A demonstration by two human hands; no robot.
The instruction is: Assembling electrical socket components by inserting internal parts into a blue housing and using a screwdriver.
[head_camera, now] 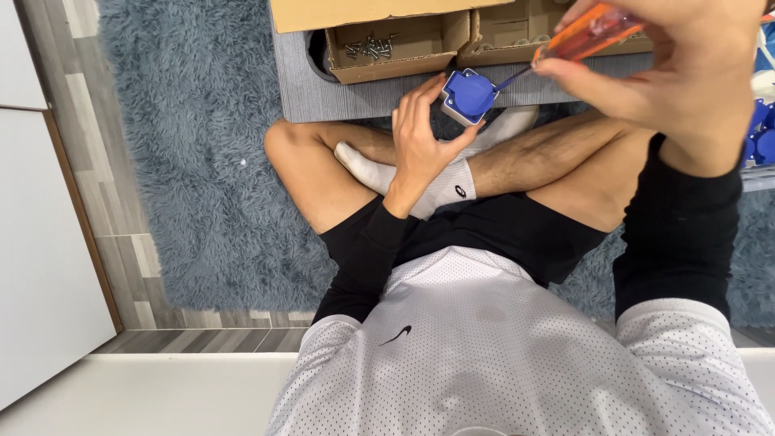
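Two bare hands are working over crossed legs, seen from the head camera looking straight down. The left hand [420, 145] is curling partly closed around a small blue socket housing [468, 95], with the thumb pressing on its near side and the fingers wrapping its far left edge. The housing is sitting just above the fingertips, over a white-socked foot [440, 182], and its round blue face is tilting toward the upper right.

The right hand [670, 73] is closing firmly on a screwdriver [577, 40] with a clear orange handle — the fingers are folding around the handle near the top right of the picture. The screwdriver's long axis is slanting from the upper right down to the lower left, and its thin dark shaft is pointing into the face of the housing, where the tip is touching or very nearly touching; the exact contact is too small to tell.

Beyond the hands, an open cardboard box [387, 48] is resting on a grey mat [323, 97], and one of its compartments is holding loose screws [370, 47]. More blue parts [760, 133] are lying at the right edge. A shaggy blue-grey rug [194, 145] is spreading under the legs.
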